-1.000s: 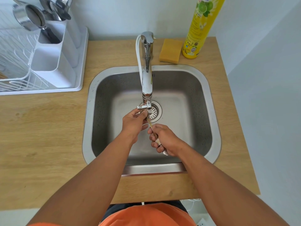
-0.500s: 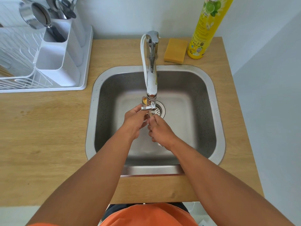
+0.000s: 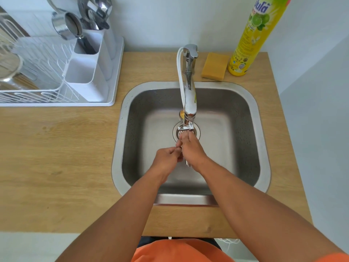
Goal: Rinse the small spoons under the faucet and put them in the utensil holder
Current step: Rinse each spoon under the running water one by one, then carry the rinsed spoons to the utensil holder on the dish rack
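Head view: we work over the sink (image 3: 120,140), both hands under the faucet (image 3: 189,99).
Right hand (image 3: 190,148): fingers closed around the spoons (image 3: 187,163); handle ends poke out below the palm.
Left hand (image 3: 167,157): fingers curled, pinching at the spoons; exact hold unclear.
Technique: we judge turning the bowls under the spout rinses best.
Destination: utensil holder (image 3: 88,72), well left on the tabletop (image 3: 56,148).

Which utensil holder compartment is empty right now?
The front compartment of the white utensil holder, nearest the counter's front edge, shows nothing inside. The middle one holds a strainer; the rear one holds cutlery.
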### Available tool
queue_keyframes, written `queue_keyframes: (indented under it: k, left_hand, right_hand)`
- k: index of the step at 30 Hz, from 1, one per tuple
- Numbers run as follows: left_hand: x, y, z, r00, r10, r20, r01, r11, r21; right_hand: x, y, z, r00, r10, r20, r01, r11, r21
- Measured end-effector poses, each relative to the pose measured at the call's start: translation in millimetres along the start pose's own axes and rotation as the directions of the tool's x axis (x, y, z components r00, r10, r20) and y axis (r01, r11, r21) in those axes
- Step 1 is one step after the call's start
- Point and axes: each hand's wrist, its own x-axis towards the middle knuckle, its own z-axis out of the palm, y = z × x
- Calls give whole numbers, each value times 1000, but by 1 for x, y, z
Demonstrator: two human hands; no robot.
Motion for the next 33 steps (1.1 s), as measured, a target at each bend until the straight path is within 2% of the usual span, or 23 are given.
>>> queue_keyframes:
  k: [3, 7, 13, 16, 21, 24, 28, 30, 33]
  left_hand:
    - [-4, -4, -3, 993, -54, 104, 50, 998, 37]
    - [-8, -12, -6, 993, -85, 87, 80, 995, 64]
    - [-14, -19, -21, 986, -141, 88, 137, 989, 55]
    - [-15, -17, -25, 988, -147, 57, 141, 985, 104]
    - [-17, -11, -36, 987, -155, 41, 147, 975, 169]
    - [-19, -9, -44, 988, -145, 46, 132, 970, 204]
    - [-24, -1, -52, 996, -85, 5, 81, 965, 250]
    - [-27, 7, -59, 999, -11, -43, 24, 950, 312]
    - [-34, 23, -70, 972, 175, -160, -81, 878, 471]
  right_hand:
    - [-3, 6, 8, 998, 57, 3, -57, 996, 71]
    - [-8, 9, 14, 988, 129, 89, -141, 978, 154]
    - [-11, 5, 11, 978, 123, 170, -129, 991, 26]
    - [-14, 0, 10, 973, 129, 193, -128, 992, -15]
    - [-15, -10, -2, 928, 237, 287, -231, 971, -56]
    - [-15, -16, -4, 933, 209, 294, -184, 977, -108]
    - [-17, -28, 8, 967, 60, 247, -28, 991, -133]
    - [-18, -37, 17, 974, -33, 223, 66, 988, -142]
    - [-20, -53, 31, 969, -162, 184, 201, 956, -215]
